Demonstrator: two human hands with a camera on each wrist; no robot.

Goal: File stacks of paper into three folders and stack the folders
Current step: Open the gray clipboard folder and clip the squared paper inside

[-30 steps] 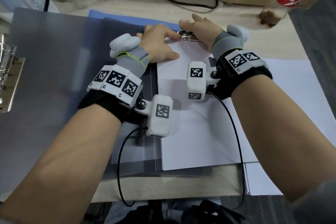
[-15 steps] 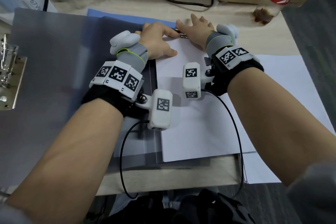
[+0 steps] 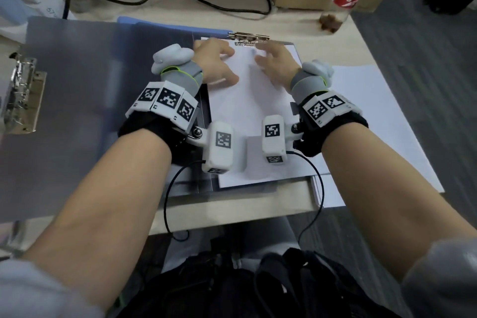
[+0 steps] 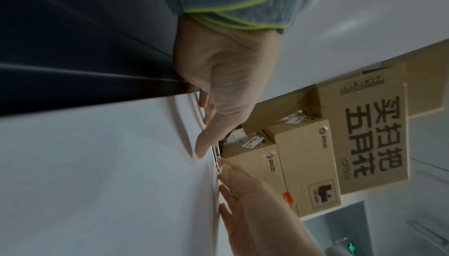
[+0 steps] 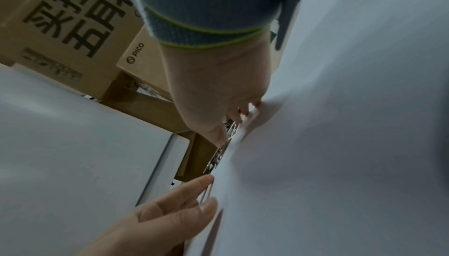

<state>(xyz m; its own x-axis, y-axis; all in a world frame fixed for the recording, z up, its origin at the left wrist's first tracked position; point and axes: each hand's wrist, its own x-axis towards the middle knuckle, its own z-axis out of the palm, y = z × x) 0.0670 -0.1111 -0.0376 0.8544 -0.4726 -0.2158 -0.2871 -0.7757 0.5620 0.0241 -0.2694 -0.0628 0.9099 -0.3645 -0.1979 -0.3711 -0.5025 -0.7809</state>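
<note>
Both hands' fingers (image 3: 227,52) touch paper (image 3: 247,121)

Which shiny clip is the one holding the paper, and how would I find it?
Start at the big grey open folder on the desk. On its right half lies a white paper stack, under both hands. The metal clip sits at that stack's far top edge, just beyond the fingertips; the other shiny clip, at the far left, has no paper.

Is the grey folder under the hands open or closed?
Open: the grey folder lies spread flat, its cover folded out left, white paper stack on its inner right side below the metal clip.
</note>
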